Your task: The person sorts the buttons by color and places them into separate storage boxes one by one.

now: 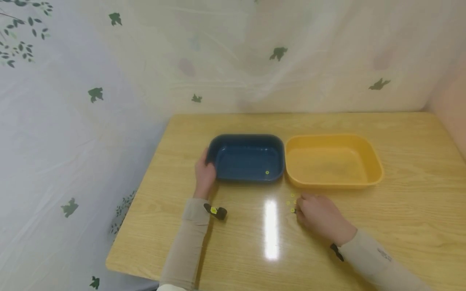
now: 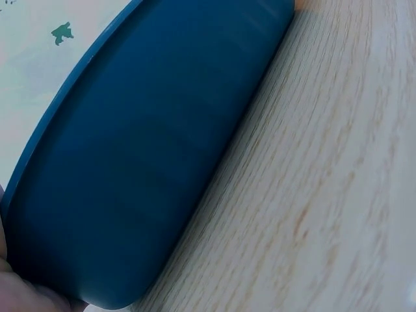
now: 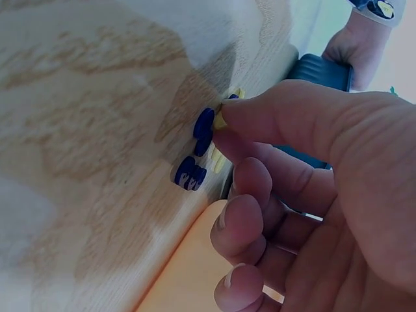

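My left hand (image 1: 205, 174) grips the left end of a dark blue plastic basin (image 1: 247, 180); its thumb and fingers show at the wall's corner in the left wrist view. One small yellow disc (image 1: 267, 172) lies inside that basin. In front of the yellow basin (image 1: 336, 186), my right hand (image 1: 324, 218) is down at a small group of discs on the table. Its thumb and index finger pinch a yellow disc (image 3: 220, 119), while the other fingers are curled loosely. Several blue discs (image 3: 185, 170) and other yellow discs (image 3: 217, 160) lie close by the fingertips.
Both basins stand side by side on a wooden table (image 1: 240, 242), near its back edge. A pale cloth with green leaf and bird prints (image 1: 278, 53) hangs behind and at the left. Light reflects brightly off the tabletop between my forearms.
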`<state>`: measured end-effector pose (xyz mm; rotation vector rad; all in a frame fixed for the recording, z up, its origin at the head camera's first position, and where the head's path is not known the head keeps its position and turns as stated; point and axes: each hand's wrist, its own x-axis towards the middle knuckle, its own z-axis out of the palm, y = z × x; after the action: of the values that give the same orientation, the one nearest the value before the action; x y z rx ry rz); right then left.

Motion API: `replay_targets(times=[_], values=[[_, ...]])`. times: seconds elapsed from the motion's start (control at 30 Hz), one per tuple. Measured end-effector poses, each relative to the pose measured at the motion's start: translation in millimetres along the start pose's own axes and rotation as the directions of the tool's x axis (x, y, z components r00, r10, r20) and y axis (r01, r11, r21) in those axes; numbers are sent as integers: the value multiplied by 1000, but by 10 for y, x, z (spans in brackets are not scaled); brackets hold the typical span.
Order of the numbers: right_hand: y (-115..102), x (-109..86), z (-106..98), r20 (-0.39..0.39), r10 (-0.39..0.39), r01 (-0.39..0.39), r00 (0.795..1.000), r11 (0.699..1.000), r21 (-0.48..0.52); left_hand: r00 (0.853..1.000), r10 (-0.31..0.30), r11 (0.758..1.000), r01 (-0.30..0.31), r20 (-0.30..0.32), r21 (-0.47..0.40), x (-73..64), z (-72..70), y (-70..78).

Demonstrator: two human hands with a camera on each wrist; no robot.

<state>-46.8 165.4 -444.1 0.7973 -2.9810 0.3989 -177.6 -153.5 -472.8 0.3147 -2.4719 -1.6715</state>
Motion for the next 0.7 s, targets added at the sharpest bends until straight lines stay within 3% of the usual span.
replay_targets(times=[0.7], values=[[-3, 9, -5, 23, 23, -23, 999, 1000, -18, 1000, 5, 1000, -5, -1, 23, -2, -4, -1]])
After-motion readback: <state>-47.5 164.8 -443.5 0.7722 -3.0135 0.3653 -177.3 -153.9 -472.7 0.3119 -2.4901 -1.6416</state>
